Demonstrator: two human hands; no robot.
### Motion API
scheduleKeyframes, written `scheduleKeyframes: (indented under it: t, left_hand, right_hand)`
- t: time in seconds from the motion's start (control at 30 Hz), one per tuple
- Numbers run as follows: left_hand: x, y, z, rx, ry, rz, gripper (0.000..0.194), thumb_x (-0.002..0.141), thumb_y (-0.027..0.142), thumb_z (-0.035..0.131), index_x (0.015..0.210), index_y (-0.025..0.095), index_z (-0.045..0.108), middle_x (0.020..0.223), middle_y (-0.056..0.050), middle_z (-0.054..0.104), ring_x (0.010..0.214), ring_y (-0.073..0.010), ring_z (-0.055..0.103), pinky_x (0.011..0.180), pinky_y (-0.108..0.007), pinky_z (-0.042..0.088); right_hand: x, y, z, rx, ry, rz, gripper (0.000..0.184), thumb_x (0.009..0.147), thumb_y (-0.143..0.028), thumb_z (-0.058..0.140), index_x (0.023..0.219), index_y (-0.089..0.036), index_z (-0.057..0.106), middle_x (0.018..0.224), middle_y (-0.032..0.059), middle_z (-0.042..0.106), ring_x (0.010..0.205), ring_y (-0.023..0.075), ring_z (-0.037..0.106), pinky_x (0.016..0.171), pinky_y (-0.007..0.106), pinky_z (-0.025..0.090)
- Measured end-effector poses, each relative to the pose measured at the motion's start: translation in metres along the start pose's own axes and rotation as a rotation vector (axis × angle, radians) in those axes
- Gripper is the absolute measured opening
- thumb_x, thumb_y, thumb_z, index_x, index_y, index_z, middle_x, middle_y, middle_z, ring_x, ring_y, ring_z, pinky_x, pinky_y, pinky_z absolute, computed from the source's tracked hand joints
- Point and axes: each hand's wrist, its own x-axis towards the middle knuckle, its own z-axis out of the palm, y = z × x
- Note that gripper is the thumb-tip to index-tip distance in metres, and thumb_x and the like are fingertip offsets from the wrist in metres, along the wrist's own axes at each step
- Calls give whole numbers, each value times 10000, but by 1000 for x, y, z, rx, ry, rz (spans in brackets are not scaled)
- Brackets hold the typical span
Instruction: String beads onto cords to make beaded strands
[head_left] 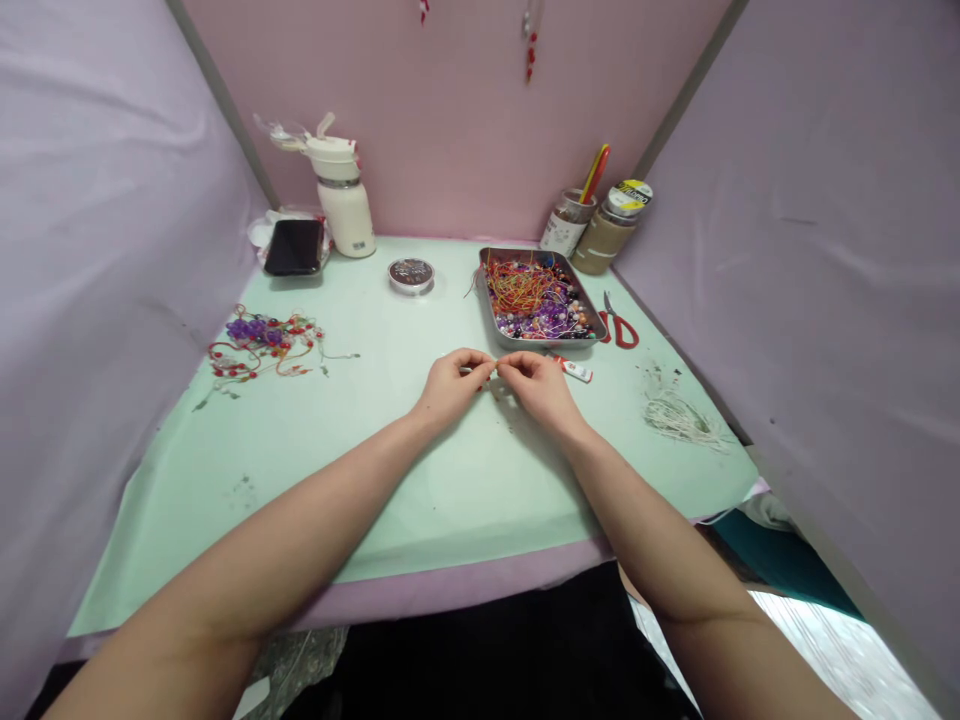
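Observation:
My left hand (454,385) and my right hand (538,385) meet fingertip to fingertip over the middle of the table. Both are closed in a pinch on something tiny between them, too small to make out. Just beyond them stands a metal tray (541,344) filled with purple, black and pale beads (551,318) and a tangle of orange and yellow cord (519,285). A red and white tube-like item (577,371) lies beside my right hand, partly hidden by it. A few small specks lie on the table below my fingers.
Red-handled scissors (624,331) and a bundle of pale cord (682,420) lie at right. Beaded strings (262,340) lie at left. Behind are a phone (295,247), a white bottle (347,210), a round clear case (411,275) and two jars (568,225). Fabric walls enclose the table.

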Motion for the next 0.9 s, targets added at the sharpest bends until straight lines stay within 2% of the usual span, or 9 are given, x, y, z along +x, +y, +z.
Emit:
scheduleKeyframes:
  t: [0.17,0.3,0.57,0.63,0.77,0.9]
  left_hand:
    - [2,0,-5,-181,-109,-108,251,681,369,718,751,135,659,664,1,595,611,-101,504,622,-257,395]
    - [3,-3,-4,-323,-141,-181,276,647,369,761,752,135,658,664,8,586,592,-81,478,613,-246,373]
    - [3,1,-6,-382,-204,-264,245,660,329,772,741,132,650,606,19,539,549,-64,453,582,-235,365]
    - [2,1,-6,-372,-196,-263,238,663,325,771,740,133,652,592,22,534,526,-59,440,558,-229,357]
    - [2,1,-6,-406,-144,-267,246,650,332,780,715,144,636,549,40,499,482,-53,411,528,-230,356]
    - [2,2,-5,-427,-108,-248,270,623,347,798,709,143,643,544,37,501,475,-54,404,485,-221,315]
  right_hand:
    - [0,-2,-1,13,-12,-43,231,773,-372,582,835,-168,670,821,43,687,733,165,591,701,296,464]
    - [0,-2,-2,-3,-37,-55,218,776,-366,577,820,-169,660,821,40,681,740,163,587,711,295,459]
    - [-2,-3,-2,-17,-28,-67,182,774,-345,581,807,-176,640,789,28,668,721,158,580,692,289,460]
    - [-2,-3,-3,-64,27,-128,154,785,-322,579,811,-179,630,797,31,658,725,158,574,702,294,461]
    - [-5,-5,-4,-185,181,-352,90,812,-270,573,799,-200,628,858,49,618,752,164,552,685,303,456]
    - [-6,-5,-4,-228,151,-459,89,826,-255,582,802,-211,655,846,48,595,732,164,534,664,312,451]
